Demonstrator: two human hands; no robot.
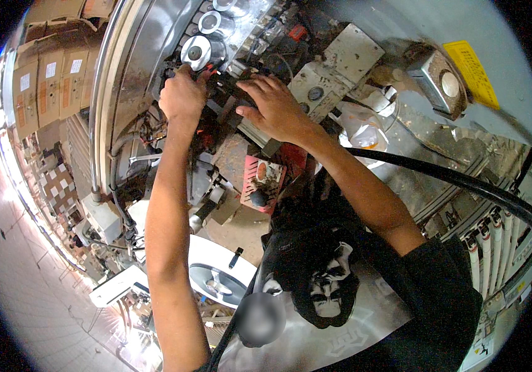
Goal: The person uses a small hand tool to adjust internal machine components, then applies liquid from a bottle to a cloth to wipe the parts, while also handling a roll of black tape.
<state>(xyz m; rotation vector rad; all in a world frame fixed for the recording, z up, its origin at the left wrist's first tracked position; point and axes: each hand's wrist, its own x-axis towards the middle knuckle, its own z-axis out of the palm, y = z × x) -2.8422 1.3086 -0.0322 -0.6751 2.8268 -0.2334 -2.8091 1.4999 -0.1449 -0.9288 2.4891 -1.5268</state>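
My left hand (pixel 182 98) is up at the machine, its fingers curled closed beside a round silver metal cylinder (pixel 196 54) with a dark centre. A small red piece (pixel 206 74) shows at its fingertips, and what the fingers grip is mostly hidden. To its right, my right hand (pixel 275 110) has its fingers stretched out and slightly apart, over dark greasy metal parts (pixel 226 99). Nothing shows in its grasp. Further silver cylinders (pixel 210 23) line up behind the first one.
A red tray (pixel 255 203) with small tools lies below my hands. A black hose (pixel 446 177) crosses at the right, near a clear plastic bag (pixel 365 137). A grey metal block (pixel 340 68) stands behind my right hand. Cardboard boxes (pixel 49 80) are stacked at the far left.
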